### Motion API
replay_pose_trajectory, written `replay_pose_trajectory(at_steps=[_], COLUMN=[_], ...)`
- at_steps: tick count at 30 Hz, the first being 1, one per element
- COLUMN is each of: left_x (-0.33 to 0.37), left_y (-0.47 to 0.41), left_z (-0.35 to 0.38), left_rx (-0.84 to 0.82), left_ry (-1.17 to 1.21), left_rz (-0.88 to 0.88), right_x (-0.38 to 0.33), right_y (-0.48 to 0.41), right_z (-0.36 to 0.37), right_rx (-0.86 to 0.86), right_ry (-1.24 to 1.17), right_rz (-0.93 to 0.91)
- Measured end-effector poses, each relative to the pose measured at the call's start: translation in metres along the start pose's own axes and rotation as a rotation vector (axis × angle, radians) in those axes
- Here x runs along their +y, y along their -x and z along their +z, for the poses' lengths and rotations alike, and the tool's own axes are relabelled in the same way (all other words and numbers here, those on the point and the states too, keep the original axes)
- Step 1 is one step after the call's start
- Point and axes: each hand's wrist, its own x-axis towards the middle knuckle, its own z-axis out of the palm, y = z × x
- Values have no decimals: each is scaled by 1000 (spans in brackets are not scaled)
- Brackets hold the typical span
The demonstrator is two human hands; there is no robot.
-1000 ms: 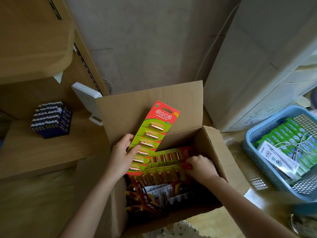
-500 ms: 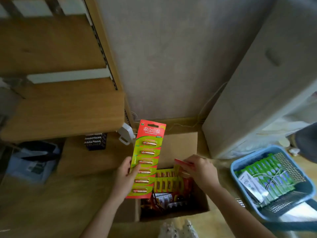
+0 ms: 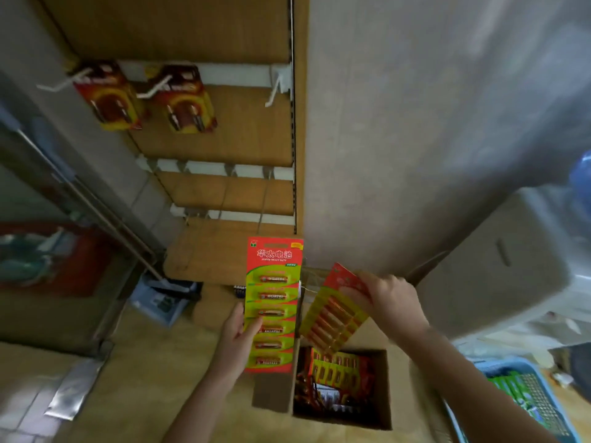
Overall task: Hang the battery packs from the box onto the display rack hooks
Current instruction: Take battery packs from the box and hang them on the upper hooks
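The right hand [image 3: 391, 302] now pinches a second battery strip [image 3: 332, 318], lifted clear above the cardboard box [image 3: 271, 394] and tilted. The left hand [image 3: 235, 343] still grips the first battery strip [image 3: 273, 302] upright, just left of it

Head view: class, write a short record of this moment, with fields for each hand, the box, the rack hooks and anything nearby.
Left hand: grips an upright green-and-red battery pack by its left edge.
Right hand: pinches a second pack, tilted, above the box.
Box: open, more packs inside.
Rack: hung red packs on two hooks; right hook bare.
Nearby: blue basket, lower right.
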Motion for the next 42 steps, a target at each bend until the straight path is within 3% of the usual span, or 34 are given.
replay_pose_trajectory(at_steps=[5,10,23,37,42], left_x=[26,18,-33,-48,-49], left_y=[2,-12,-93,-118,-127], left_z=[-42,-82,-149,-152,-156], left_rx=[65,97,-86,-137,-111], left_ry=[13,28,-70,-112,-121], left_rz=[15,8,-64,-14,-22], right_x=[-49,-89,-126,-121,-120], right_y=[-38,-58,-104,-120,-130], right_z=[-25,-1,78,87,90], right_rx=[-163,-301,-142,-71,-116], right_ry=[-223,-324,-510,-603,-614], right_rz=[-77,-88,263,349,335])
